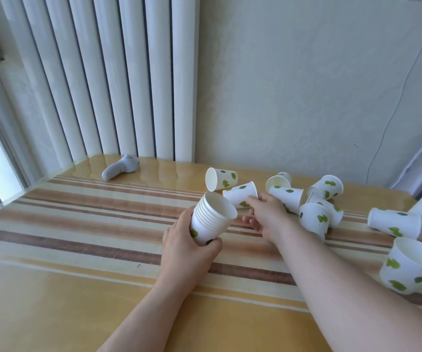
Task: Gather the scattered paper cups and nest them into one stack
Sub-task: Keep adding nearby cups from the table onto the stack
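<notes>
My left hand (188,247) grips a stack of several nested white paper cups (211,219) with green leaf prints, tilted with its mouth up and to the right. My right hand (268,215) reaches just past the stack, its fingertips touching a cup lying on its side (239,195); whether it grips that cup I cannot tell. Another cup (220,179) lies on its side behind it. More loose cups lie scattered to the right, among them one (287,198) beside my right hand, one (315,219) by my forearm and a large near one (410,266).
The table (78,224) has a glossy striped yellow and brown cover. A grey handheld controller (121,166) lies at the back left. A white radiator (118,80) and a wall stand behind the table; a window is at the left edge.
</notes>
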`<state>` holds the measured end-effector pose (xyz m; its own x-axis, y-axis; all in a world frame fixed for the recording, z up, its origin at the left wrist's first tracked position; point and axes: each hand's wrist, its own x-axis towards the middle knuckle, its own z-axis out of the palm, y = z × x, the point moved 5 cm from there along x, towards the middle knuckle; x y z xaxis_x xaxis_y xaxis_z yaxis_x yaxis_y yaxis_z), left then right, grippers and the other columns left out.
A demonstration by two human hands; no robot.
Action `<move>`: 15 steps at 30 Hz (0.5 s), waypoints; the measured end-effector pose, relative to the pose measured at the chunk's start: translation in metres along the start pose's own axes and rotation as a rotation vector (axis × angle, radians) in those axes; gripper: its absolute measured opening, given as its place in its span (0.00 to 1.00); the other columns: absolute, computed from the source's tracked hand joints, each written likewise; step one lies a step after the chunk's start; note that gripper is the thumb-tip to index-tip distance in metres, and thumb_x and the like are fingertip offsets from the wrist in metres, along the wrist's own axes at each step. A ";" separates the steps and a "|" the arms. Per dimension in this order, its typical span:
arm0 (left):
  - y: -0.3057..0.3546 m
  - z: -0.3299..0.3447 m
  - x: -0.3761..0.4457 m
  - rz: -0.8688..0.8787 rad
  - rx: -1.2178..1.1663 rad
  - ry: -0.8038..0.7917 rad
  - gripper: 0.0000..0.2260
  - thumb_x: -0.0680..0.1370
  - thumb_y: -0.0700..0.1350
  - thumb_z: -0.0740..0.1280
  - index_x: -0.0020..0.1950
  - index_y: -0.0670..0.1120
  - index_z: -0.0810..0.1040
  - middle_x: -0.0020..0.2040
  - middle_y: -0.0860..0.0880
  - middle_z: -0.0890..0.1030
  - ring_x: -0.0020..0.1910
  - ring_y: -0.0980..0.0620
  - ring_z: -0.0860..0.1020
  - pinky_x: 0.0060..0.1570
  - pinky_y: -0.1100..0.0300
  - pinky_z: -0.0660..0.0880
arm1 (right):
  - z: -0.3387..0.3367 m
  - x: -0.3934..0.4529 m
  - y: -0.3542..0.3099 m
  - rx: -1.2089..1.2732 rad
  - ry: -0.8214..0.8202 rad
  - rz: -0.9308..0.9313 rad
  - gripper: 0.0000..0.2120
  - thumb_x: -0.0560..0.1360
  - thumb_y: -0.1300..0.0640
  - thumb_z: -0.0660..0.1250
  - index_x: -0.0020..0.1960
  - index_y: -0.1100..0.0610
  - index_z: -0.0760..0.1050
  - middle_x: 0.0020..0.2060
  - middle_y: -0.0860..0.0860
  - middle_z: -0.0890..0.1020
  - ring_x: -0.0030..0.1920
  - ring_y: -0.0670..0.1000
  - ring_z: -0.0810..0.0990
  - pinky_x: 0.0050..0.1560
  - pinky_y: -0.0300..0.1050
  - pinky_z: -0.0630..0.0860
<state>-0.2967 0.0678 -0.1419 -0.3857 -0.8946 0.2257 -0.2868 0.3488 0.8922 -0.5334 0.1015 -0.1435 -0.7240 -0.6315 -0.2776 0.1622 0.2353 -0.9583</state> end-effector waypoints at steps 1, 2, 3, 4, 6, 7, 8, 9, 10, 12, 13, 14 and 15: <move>0.001 0.000 0.000 0.001 0.001 0.000 0.27 0.67 0.50 0.74 0.63 0.68 0.73 0.49 0.62 0.82 0.55 0.47 0.79 0.53 0.47 0.80 | 0.000 -0.004 0.001 0.036 -0.026 -0.027 0.04 0.85 0.55 0.68 0.55 0.53 0.81 0.44 0.50 0.81 0.38 0.54 0.87 0.31 0.39 0.79; 0.001 0.000 0.000 0.004 0.002 0.001 0.27 0.67 0.50 0.74 0.64 0.68 0.73 0.50 0.63 0.82 0.55 0.47 0.79 0.54 0.46 0.80 | -0.001 -0.009 0.001 0.090 -0.051 -0.050 0.06 0.85 0.53 0.68 0.59 0.53 0.82 0.49 0.52 0.85 0.45 0.58 0.90 0.38 0.42 0.83; 0.002 -0.001 0.000 0.006 0.002 0.002 0.27 0.67 0.51 0.74 0.64 0.68 0.73 0.50 0.63 0.82 0.55 0.47 0.79 0.54 0.45 0.80 | -0.002 -0.016 0.002 0.151 -0.074 -0.067 0.08 0.86 0.53 0.68 0.62 0.55 0.82 0.56 0.55 0.86 0.53 0.63 0.90 0.46 0.46 0.85; 0.004 -0.001 -0.001 0.011 0.008 0.001 0.28 0.67 0.51 0.74 0.65 0.67 0.73 0.51 0.63 0.82 0.56 0.48 0.79 0.55 0.45 0.80 | -0.004 -0.023 0.001 0.221 -0.090 -0.081 0.10 0.86 0.53 0.68 0.63 0.57 0.81 0.60 0.58 0.86 0.59 0.66 0.89 0.54 0.52 0.87; 0.007 -0.002 -0.002 0.025 0.021 -0.002 0.28 0.67 0.50 0.75 0.65 0.67 0.73 0.51 0.63 0.82 0.56 0.48 0.78 0.56 0.46 0.79 | -0.010 -0.041 -0.004 0.358 -0.089 -0.099 0.09 0.86 0.54 0.68 0.61 0.59 0.79 0.63 0.61 0.86 0.60 0.68 0.87 0.62 0.63 0.84; 0.008 -0.002 -0.003 0.030 0.025 -0.006 0.28 0.67 0.50 0.75 0.65 0.68 0.74 0.52 0.63 0.82 0.56 0.49 0.78 0.57 0.46 0.79 | -0.015 -0.050 -0.010 0.440 -0.079 -0.109 0.08 0.86 0.54 0.68 0.60 0.58 0.78 0.63 0.61 0.85 0.59 0.66 0.88 0.62 0.65 0.83; 0.009 -0.002 -0.003 0.034 0.029 -0.011 0.29 0.67 0.49 0.75 0.65 0.68 0.74 0.52 0.63 0.82 0.57 0.49 0.78 0.57 0.46 0.79 | -0.019 -0.057 -0.018 0.548 -0.079 -0.121 0.07 0.85 0.55 0.68 0.60 0.57 0.78 0.64 0.61 0.85 0.58 0.64 0.87 0.61 0.65 0.83; 0.010 -0.002 -0.004 0.036 0.033 -0.016 0.29 0.67 0.49 0.75 0.64 0.69 0.74 0.52 0.63 0.83 0.57 0.49 0.78 0.57 0.45 0.79 | -0.022 -0.065 -0.027 0.662 -0.093 -0.136 0.07 0.85 0.55 0.69 0.60 0.56 0.78 0.64 0.61 0.84 0.59 0.62 0.87 0.62 0.64 0.84; 0.011 -0.002 -0.005 0.040 0.038 -0.019 0.29 0.67 0.49 0.75 0.64 0.69 0.74 0.52 0.63 0.83 0.57 0.49 0.79 0.58 0.45 0.79 | -0.023 -0.074 -0.036 0.753 -0.124 -0.152 0.07 0.85 0.54 0.70 0.60 0.56 0.79 0.64 0.59 0.84 0.60 0.62 0.87 0.62 0.63 0.84; 0.012 -0.003 -0.005 0.047 0.045 -0.019 0.29 0.67 0.49 0.75 0.65 0.69 0.74 0.52 0.63 0.83 0.57 0.49 0.79 0.59 0.45 0.79 | -0.019 -0.092 -0.050 0.757 -0.198 -0.213 0.05 0.84 0.55 0.71 0.58 0.55 0.79 0.59 0.56 0.86 0.57 0.60 0.88 0.58 0.61 0.86; 0.013 -0.003 -0.006 0.049 0.043 -0.019 0.29 0.67 0.49 0.75 0.65 0.69 0.74 0.52 0.63 0.83 0.56 0.49 0.79 0.59 0.44 0.79 | -0.015 -0.099 -0.052 0.668 -0.213 -0.263 0.04 0.83 0.57 0.71 0.55 0.54 0.77 0.56 0.55 0.87 0.54 0.59 0.89 0.55 0.59 0.86; 0.014 -0.003 -0.006 0.053 0.040 -0.019 0.29 0.67 0.49 0.75 0.65 0.68 0.74 0.52 0.63 0.84 0.56 0.49 0.80 0.58 0.44 0.79 | -0.011 -0.105 -0.052 0.559 -0.215 -0.328 0.06 0.82 0.59 0.73 0.54 0.54 0.76 0.55 0.55 0.86 0.53 0.58 0.88 0.53 0.58 0.86; 0.014 -0.003 -0.006 0.057 0.038 -0.018 0.29 0.67 0.50 0.75 0.65 0.68 0.74 0.52 0.62 0.84 0.55 0.49 0.80 0.58 0.43 0.79 | -0.007 -0.109 -0.051 0.462 -0.209 -0.392 0.10 0.79 0.61 0.77 0.53 0.53 0.76 0.55 0.55 0.85 0.53 0.56 0.87 0.53 0.57 0.85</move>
<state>-0.2955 0.0769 -0.1291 -0.4176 -0.8680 0.2687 -0.2966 0.4097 0.8627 -0.4675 0.1636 -0.0644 -0.6495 -0.7478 0.1373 0.2181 -0.3562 -0.9086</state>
